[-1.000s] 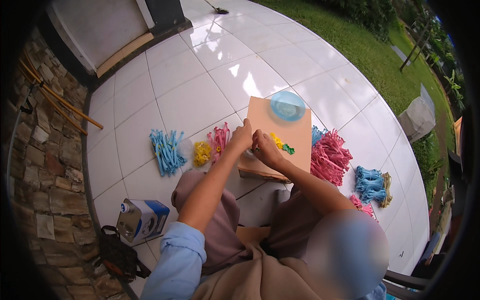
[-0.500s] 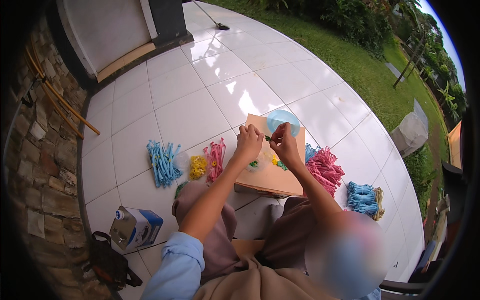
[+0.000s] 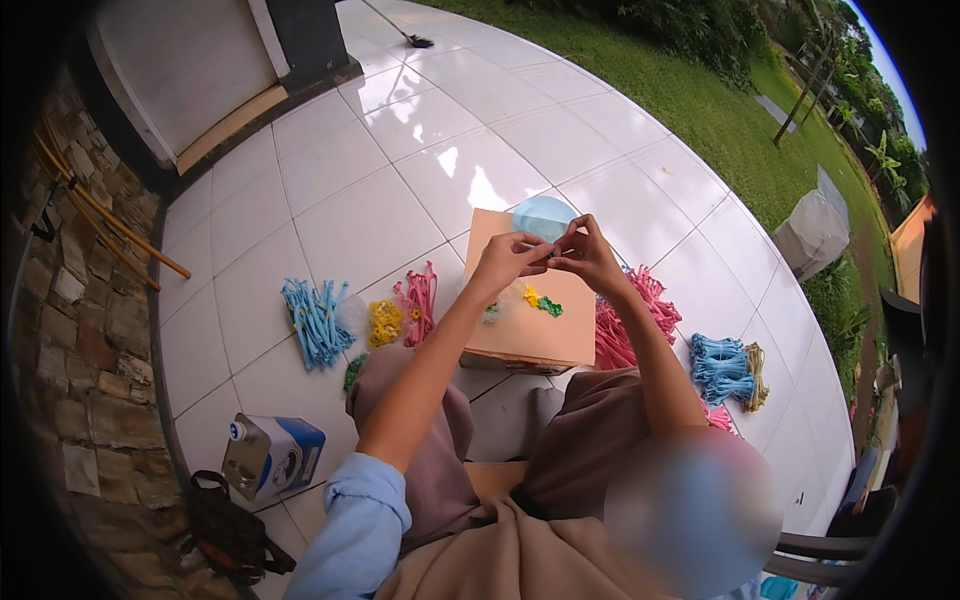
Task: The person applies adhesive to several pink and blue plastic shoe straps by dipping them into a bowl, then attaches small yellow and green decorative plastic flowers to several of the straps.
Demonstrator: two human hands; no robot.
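My left hand (image 3: 508, 262) and my right hand (image 3: 590, 252) meet fingertip to fingertip above a cardboard-topped box (image 3: 555, 340). Both are closed in a pinch around a small dark green piece (image 3: 553, 254), mostly hidden by the fingers. Just beyond them on the box sits a translucent blue bowl (image 3: 543, 213). Below the hands, small yellow pieces (image 3: 530, 296) and green pieces (image 3: 549, 306) lie on the cardboard, beside a clear plastic bag (image 3: 503, 300) partly hidden by my left forearm.
Left of the box lie blue corded strips (image 3: 318, 325), a bag of yellow pieces (image 3: 385, 323) and pink strips (image 3: 416, 305). A pink heap (image 3: 640, 320) and blue bundles (image 3: 720, 370) lie on the right. A metal can (image 3: 272, 455) and dark bag (image 3: 232, 530) stand near the stone wall.
My hands have come together; the gap between their fingertips has closed around the green piece. The whole view has shifted slightly. The yellow and green pieces on the box now show more fully.
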